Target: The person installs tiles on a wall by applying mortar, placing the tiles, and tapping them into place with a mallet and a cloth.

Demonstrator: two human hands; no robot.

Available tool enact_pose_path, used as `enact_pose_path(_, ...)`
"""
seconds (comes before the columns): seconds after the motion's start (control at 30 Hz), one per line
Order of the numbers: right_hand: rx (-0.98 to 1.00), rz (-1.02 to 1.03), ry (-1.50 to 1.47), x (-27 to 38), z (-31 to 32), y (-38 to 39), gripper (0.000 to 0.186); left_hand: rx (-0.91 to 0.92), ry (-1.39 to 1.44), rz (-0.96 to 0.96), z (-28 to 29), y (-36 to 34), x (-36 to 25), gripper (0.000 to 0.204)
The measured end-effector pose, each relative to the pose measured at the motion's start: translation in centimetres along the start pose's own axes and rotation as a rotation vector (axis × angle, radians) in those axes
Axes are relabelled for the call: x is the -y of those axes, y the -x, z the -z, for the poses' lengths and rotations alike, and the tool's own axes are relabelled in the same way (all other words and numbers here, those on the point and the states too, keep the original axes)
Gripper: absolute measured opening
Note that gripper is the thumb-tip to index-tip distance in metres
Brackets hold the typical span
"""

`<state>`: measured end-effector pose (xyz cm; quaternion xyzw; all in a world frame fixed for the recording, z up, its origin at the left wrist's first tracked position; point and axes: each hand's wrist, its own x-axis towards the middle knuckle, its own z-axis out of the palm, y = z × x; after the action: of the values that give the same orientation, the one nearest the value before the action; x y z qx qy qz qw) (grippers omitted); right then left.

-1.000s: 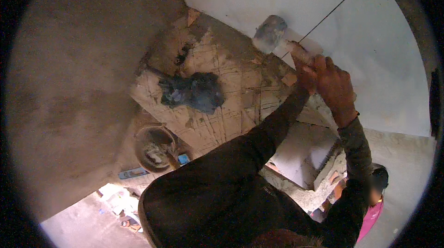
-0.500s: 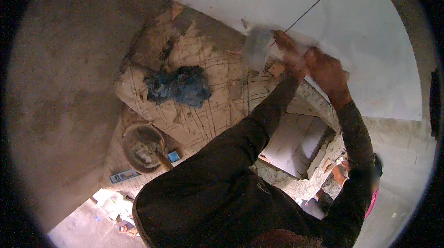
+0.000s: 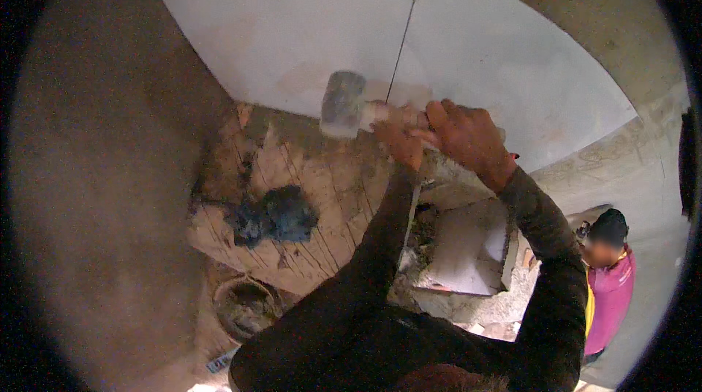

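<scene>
The mallet is hanging around the pale slabs' lower edge, contact impossible to tell! The left hand is gripping its handle near the head, the right hand clenching farther back. Below, crumpled dark plastic is lying on a scored ledge; a bucket is standing beside it.

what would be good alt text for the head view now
A person's left hand and right hand hold a mallet near the edge of two white slabs split by a dark line. A dark crumpled bag lies on a scored surface, a bucket is at lower left, and another person in pink is at right.
</scene>
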<state>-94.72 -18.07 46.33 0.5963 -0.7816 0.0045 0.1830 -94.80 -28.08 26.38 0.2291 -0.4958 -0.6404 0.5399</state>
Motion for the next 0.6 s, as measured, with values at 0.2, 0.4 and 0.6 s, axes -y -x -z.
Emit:
enact_pose_path(0.2, -0.282, 0.157, 0.142, -2.6, 4.2, 0.7, 0.036, -0.014, 0.028, -0.267, -2.1, -8.3, -4.7, 0.068)
enact_pose_path(0.4, -0.240, -0.036, 0.137, -2.7, 4.4, -0.7, 0.031, -0.070, 0.493, 0.193, -5.6, -9.5, -6.4, 0.077)
enact_pose_path(0.6, -0.367, 0.127, 0.221, -3.2, 6.5, -0.2, 0.029, -0.177, -0.243, -0.002, -5.4, -9.1, -12.8, 0.095)
